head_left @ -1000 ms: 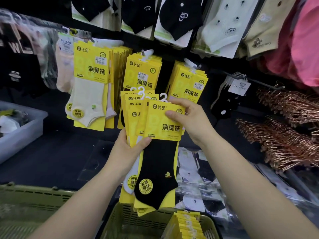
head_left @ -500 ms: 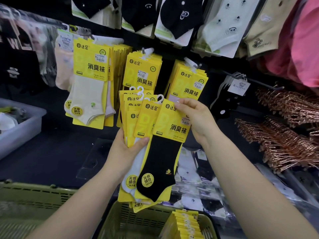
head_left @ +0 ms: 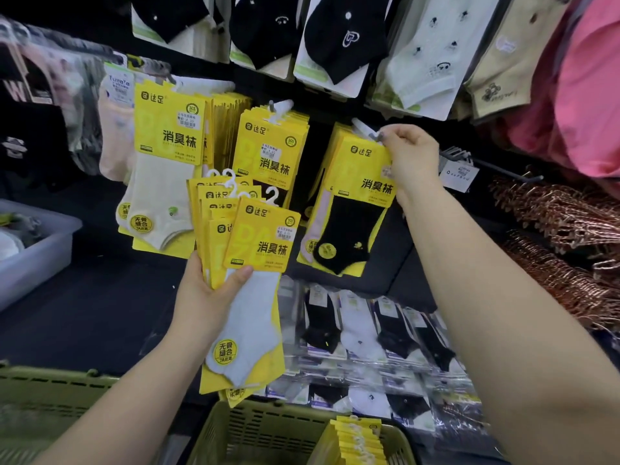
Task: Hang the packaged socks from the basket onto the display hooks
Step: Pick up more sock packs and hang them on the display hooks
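My left hand (head_left: pixel 206 297) grips a fanned stack of yellow sock packs (head_left: pixel 248 250); the front one holds a white sock. My right hand (head_left: pixel 411 156) pinches the top corner of a yellow pack with a black sock (head_left: pixel 352 213), held up at the right display hook (head_left: pixel 364 129), in front of the packs hanging there. Whether its hanger is on the hook is hidden by my fingers. A green basket (head_left: pixel 255 431) at the bottom holds more yellow packs (head_left: pixel 355 441).
Two more hooks to the left carry yellow packs: a middle bundle (head_left: pixel 271 146) and a left one with a cream sock (head_left: pixel 167 162). Socks hang above. Copper hangers (head_left: pixel 563 236) pile at right, a grey bin (head_left: pixel 37 250) sits left, wrapped socks (head_left: pixel 379 333) lie below.
My right hand has pulled the black-sock pack off the stack and carried it up and right to the right hook. The left hand's stack now shows a white-sock pack in front.
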Demonstrator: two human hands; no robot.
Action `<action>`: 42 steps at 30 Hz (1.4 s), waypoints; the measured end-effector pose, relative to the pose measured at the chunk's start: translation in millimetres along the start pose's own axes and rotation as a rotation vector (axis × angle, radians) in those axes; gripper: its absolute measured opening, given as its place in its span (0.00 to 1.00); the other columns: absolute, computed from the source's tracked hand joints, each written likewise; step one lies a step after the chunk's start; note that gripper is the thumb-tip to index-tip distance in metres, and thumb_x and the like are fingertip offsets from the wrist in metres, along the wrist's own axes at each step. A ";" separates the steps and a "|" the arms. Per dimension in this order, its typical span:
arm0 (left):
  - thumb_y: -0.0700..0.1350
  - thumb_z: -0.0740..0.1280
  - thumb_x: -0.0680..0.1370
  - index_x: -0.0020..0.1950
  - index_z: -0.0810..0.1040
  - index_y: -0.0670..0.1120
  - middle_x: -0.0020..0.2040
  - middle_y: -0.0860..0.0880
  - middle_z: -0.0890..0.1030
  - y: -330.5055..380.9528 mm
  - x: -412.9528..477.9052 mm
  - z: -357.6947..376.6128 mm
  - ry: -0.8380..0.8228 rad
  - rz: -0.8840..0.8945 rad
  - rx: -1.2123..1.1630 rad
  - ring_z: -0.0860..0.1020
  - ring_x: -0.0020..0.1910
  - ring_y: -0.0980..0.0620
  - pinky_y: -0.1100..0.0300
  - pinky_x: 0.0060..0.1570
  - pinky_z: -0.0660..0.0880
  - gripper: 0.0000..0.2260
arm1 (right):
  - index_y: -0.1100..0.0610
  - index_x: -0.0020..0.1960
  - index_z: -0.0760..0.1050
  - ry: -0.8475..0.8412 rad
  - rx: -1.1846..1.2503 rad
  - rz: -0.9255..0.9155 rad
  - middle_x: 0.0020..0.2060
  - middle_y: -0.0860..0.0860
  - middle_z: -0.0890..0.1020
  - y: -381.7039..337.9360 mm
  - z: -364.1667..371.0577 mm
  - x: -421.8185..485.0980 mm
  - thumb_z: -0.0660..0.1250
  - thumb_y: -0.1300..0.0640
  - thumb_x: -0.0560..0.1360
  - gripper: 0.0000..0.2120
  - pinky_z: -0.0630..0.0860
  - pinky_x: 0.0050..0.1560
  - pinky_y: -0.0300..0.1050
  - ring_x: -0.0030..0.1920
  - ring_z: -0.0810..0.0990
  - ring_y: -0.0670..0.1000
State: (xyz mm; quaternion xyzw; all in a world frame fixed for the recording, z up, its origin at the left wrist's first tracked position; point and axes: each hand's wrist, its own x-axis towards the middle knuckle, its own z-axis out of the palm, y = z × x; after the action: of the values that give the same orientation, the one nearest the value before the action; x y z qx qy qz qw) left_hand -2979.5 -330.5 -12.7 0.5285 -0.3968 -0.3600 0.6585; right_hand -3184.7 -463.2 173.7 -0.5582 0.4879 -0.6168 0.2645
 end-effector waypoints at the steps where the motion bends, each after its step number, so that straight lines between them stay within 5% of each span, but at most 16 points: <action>1: 0.48 0.73 0.72 0.62 0.71 0.52 0.52 0.55 0.82 -0.3 -0.5 -0.3 -0.005 0.006 0.012 0.81 0.50 0.55 0.59 0.44 0.76 0.21 | 0.51 0.39 0.78 0.005 -0.020 0.002 0.36 0.45 0.79 1.6 3.0 4.2 0.67 0.59 0.76 0.08 0.69 0.23 0.30 0.28 0.73 0.36; 6: 0.48 0.73 0.72 0.63 0.71 0.52 0.52 0.56 0.81 1.9 -1.0 3.9 -0.042 0.007 0.032 0.80 0.50 0.57 0.63 0.41 0.74 0.21 | 0.52 0.37 0.81 0.058 0.013 0.065 0.35 0.41 0.80 8.9 11.1 11.6 0.70 0.56 0.75 0.08 0.69 0.21 0.30 0.31 0.72 0.39; 9: 0.49 0.73 0.72 0.62 0.71 0.54 0.50 0.59 0.81 5.7 -2.4 8.8 -0.076 -0.002 0.025 0.80 0.49 0.61 0.67 0.40 0.74 0.20 | 0.54 0.43 0.82 0.176 -0.004 0.072 0.43 0.48 0.81 12.6 14.7 12.0 0.67 0.58 0.76 0.06 0.79 0.37 0.43 0.41 0.79 0.51; 12: 0.50 0.73 0.72 0.60 0.72 0.57 0.47 0.61 0.83 9.3 -3.2 12.0 -0.106 -0.025 -0.019 0.82 0.46 0.61 0.69 0.36 0.75 0.19 | 0.51 0.50 0.75 0.277 -0.154 -0.035 0.54 0.52 0.76 20.1 17.2 -18.0 0.63 0.60 0.76 0.06 0.74 0.54 0.47 0.55 0.75 0.52; 16: 0.54 0.73 0.69 0.61 0.72 0.57 0.50 0.59 0.83 12.7 -4.3 15.9 -0.160 -0.041 -0.072 0.83 0.46 0.59 0.64 0.39 0.78 0.22 | 0.51 0.45 0.75 -0.324 -0.127 -0.019 0.43 0.45 0.78 33.4 26.3 -89.1 0.70 0.48 0.73 0.08 0.72 0.42 0.35 0.40 0.77 0.38; 18: 0.57 0.74 0.65 0.60 0.72 0.58 0.50 0.58 0.84 12.9 -5.8 18.2 -0.185 -0.043 -0.088 0.83 0.46 0.58 0.62 0.40 0.79 0.25 | 0.50 0.44 0.76 -0.445 -0.134 -0.043 0.39 0.42 0.79 39.6 26.9 -107.6 0.75 0.48 0.69 0.10 0.73 0.33 0.29 0.35 0.78 0.34; 25: 0.64 0.69 0.64 0.61 0.72 0.59 0.52 0.59 0.83 7.7 -7.8 24.5 -0.206 -0.074 -0.161 0.82 0.50 0.56 0.57 0.44 0.79 0.27 | 0.49 0.49 0.83 -0.402 0.054 0.122 0.42 0.41 0.83 40.7 10.9 -94.6 0.70 0.59 0.74 0.07 0.74 0.36 0.32 0.38 0.79 0.41; 28: 0.60 0.67 0.69 0.63 0.72 0.58 0.55 0.58 0.82 4.8 -5.4 21.8 -0.176 -0.031 -0.159 0.81 0.53 0.57 0.56 0.50 0.77 0.23 | 0.47 0.42 0.82 -0.223 0.115 0.097 0.39 0.42 0.81 38.3 -0.9 -78.8 0.64 0.58 0.79 0.11 0.71 0.32 0.30 0.33 0.73 0.41; 32: 0.53 0.67 0.76 0.56 0.73 0.62 0.51 0.62 0.82 0.7 0.8 12.2 -0.098 0.015 -0.073 0.81 0.49 0.63 0.61 0.46 0.77 0.10 | 0.48 0.40 0.80 -0.021 0.068 0.030 0.33 0.48 0.73 20.7 -17.0 -44.3 0.64 0.57 0.78 0.10 0.69 0.30 0.32 0.30 0.68 0.44; 37: 0.51 0.67 0.76 0.60 0.72 0.58 0.53 0.60 0.81 -6.9 -0.3 0.7 -0.018 0.022 -0.004 0.79 0.49 0.64 0.65 0.42 0.73 0.13 | 0.53 0.42 0.77 -0.028 -0.058 -0.027 0.31 0.45 0.73 7.7 -5.0 -10.4 0.65 0.58 0.77 0.06 0.68 0.28 0.33 0.26 0.68 0.41; 42: 0.51 0.67 0.76 0.63 0.72 0.53 0.55 0.55 0.81 -9.4 -0.8 -3.1 -0.023 0.005 -0.005 0.80 0.54 0.55 0.56 0.49 0.76 0.15 | 0.54 0.43 0.81 -0.041 -0.071 0.113 0.38 0.49 0.80 13.9 4.9 9.7 0.69 0.59 0.74 0.03 0.74 0.37 0.39 0.36 0.75 0.48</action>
State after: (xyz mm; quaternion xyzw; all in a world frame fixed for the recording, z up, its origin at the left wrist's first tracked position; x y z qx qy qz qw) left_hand -2977.5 -330.2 -22.4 0.5216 -0.4048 -0.3654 0.6562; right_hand -3185.3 -478.4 164.9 -0.5514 0.5347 -0.5715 0.2889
